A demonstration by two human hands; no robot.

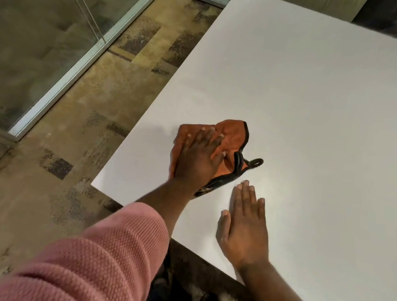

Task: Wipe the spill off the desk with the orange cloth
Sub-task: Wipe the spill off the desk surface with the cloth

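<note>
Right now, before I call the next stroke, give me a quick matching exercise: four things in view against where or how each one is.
Things:
1. orange cloth
2. left hand
3. right hand
4. black loop

States:
A. flat on the bare desk, beside the cloth
B. sticking out from the cloth's right side
C. pressed flat on top of the cloth
D. bunched up near the desk's left edge

Pairs: 1-D, 2-C, 3-A, 4-B
</note>
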